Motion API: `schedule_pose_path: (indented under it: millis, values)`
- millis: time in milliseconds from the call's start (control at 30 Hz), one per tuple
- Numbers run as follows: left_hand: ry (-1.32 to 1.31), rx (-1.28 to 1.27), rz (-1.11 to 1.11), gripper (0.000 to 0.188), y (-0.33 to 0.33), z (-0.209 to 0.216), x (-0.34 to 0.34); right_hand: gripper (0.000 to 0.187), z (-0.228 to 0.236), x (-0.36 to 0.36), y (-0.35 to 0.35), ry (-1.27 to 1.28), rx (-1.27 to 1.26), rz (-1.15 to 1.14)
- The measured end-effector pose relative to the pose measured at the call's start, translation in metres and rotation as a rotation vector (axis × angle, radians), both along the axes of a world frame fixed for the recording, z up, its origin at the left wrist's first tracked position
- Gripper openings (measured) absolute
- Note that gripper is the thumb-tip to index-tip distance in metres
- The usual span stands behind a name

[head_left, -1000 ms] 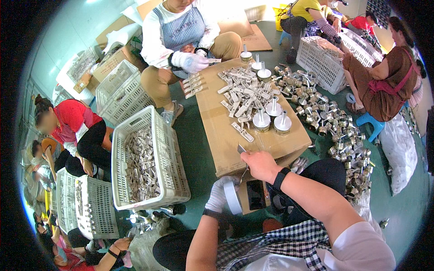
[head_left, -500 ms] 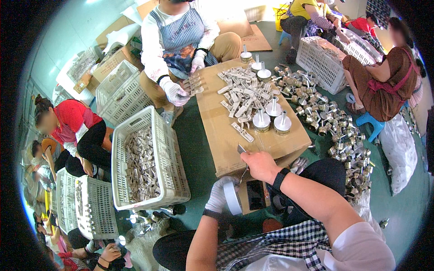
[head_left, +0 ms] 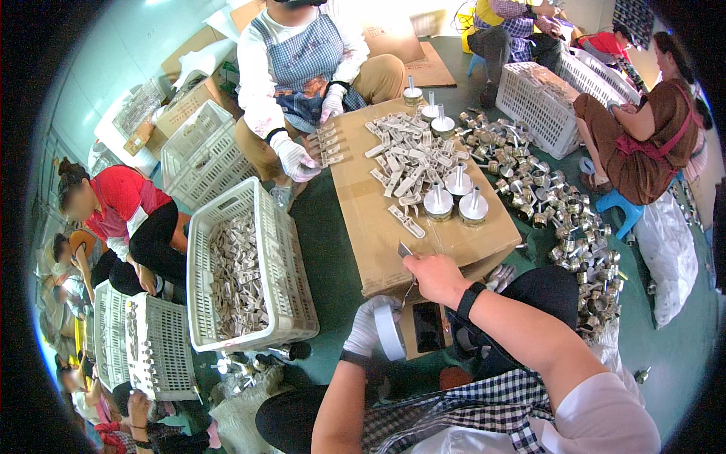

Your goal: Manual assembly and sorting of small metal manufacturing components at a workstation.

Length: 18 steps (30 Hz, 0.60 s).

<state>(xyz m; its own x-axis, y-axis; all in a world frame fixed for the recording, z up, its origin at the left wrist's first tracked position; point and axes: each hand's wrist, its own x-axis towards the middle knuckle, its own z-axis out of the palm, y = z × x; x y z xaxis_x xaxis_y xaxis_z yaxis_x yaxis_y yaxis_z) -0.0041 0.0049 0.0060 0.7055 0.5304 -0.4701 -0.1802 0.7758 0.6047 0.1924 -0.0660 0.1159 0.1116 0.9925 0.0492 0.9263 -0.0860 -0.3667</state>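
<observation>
My left hand (head_left: pixel 370 327), in a white glove, is closed round a pale round disc-like piece (head_left: pixel 390 333) just in front of the cardboard box's near edge. My bare right hand (head_left: pixel 437 278) is closed on a small knife, and its pointed grey blade (head_left: pixel 405 249) sticks out beyond the fingers over the box top. A thin shiny strip runs down from the right hand toward the left; what it is I cannot make out. On the cardboard box (head_left: pixel 363 257) lie a heap of pale clip-like parts (head_left: pixel 412 151) and several round metal pieces with upright stems (head_left: pixel 438 203).
A white crate (head_left: pixel 302 303) full of pale parts stands to the left. Metal cups (head_left: pixel 560 204) are heaped on the floor at right. Across the box, a co-worker's gloved hand (head_left: pixel 296 159) is beside a row of clips (head_left: pixel 327 144). A dark phone (head_left: pixel 429 327) lies near my hands.
My hands and what they hold stay nearly where they were. Across the box, the co-worker's gloved hand has shifted slightly from the clip row. At lower left, another person's hand has moved up.
</observation>
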Motion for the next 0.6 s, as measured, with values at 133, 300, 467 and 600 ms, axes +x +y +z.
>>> schedule_pose_path:
  millis: [133,300,467,600]
  values:
    - [-0.030,-0.065,-0.021,0.014,0.0019,0.0038,0.0003,0.019,-0.0046,0.0002,0.0001,-0.014,0.033,-0.022]
    - [-0.009,-0.032,-0.011,0.014,0.0007,0.0043,0.0009,0.019,0.0004,0.0001,-0.0002,0.004,0.014,-0.005]
    - [-0.092,-0.162,-0.048,0.014,0.0055,-0.0020,-0.0027,0.020,-0.0040,-0.0011,-0.0004,0.000,0.071,-0.014]
    - [-0.028,-0.092,-0.020,0.014,0.0023,-0.0004,0.0000,0.020,-0.0046,-0.0002,-0.0004,-0.002,0.047,-0.020]
